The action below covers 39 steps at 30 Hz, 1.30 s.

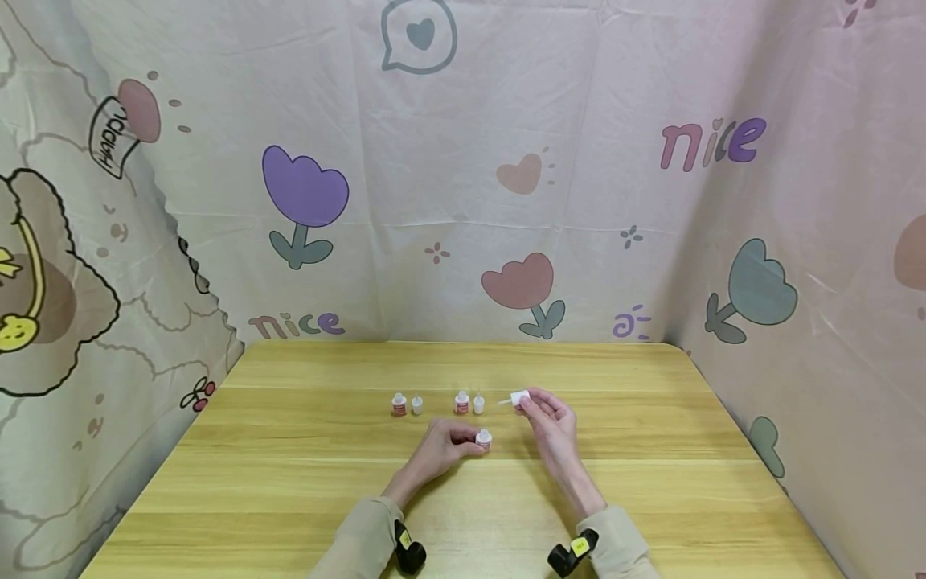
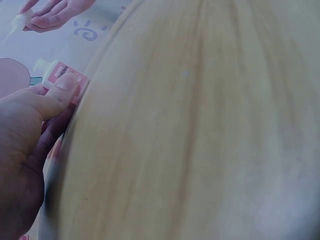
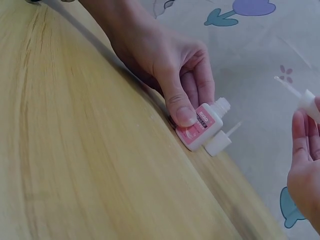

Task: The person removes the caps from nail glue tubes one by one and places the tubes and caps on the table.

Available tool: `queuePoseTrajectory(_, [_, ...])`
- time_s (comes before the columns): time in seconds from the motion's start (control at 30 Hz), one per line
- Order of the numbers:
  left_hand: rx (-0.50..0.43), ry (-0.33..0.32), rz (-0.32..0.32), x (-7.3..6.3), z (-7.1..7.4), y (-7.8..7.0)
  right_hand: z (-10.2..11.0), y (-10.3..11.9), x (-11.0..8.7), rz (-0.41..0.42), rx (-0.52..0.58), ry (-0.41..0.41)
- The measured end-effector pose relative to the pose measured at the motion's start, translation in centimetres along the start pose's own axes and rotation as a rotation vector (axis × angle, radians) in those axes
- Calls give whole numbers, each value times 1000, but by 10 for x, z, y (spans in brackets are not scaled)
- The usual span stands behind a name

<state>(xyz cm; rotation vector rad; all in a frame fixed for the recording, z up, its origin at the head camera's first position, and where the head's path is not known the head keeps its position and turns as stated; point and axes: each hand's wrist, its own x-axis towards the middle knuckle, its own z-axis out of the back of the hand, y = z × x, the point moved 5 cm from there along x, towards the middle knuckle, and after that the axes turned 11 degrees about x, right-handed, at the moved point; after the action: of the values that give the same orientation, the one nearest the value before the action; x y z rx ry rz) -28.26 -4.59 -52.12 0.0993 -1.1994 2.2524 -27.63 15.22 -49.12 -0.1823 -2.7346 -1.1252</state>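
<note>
In the head view my left hand (image 1: 440, 449) grips a small white bottle (image 1: 483, 440) with a pink label, upright near the table's middle. Its narrow neck is uncapped in the right wrist view, where the thumb lies across the label (image 3: 192, 132). To the right and farther back, my right hand (image 1: 555, 426) pinches a white brush cap (image 1: 518, 398) above the table. The cap's thin applicator points left, apart from the bottle. Behind my left hand stand two similar uncapped bottles (image 1: 462, 404), each with a brush cap (image 1: 479, 404) to its right, applicator up.
The wooden table (image 1: 304, 482) carries the bottles and caps. A printed cloth (image 1: 434, 177) hangs behind and along both sides. Black wrist cameras (image 1: 409, 553) are strapped over the beige sleeves.
</note>
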Motion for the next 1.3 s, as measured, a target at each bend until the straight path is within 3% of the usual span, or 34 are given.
queuePoseTrajectory(0.3, [-9,-8,-15,0,0,1,-1,0,0,-11,31,73])
queuePoseTrajectory(0.5, [-6,-9,-16,0,0,0,0,0,0,-33,-11,105])
queuePoseTrajectory(1.0, [-5,-16,-8,1,0,0,4,0,0,-67,5,108])
queuePoseTrajectory(1.3, [12,-13,-1,1,0,-1,10,-3,1,-100,-96,97])
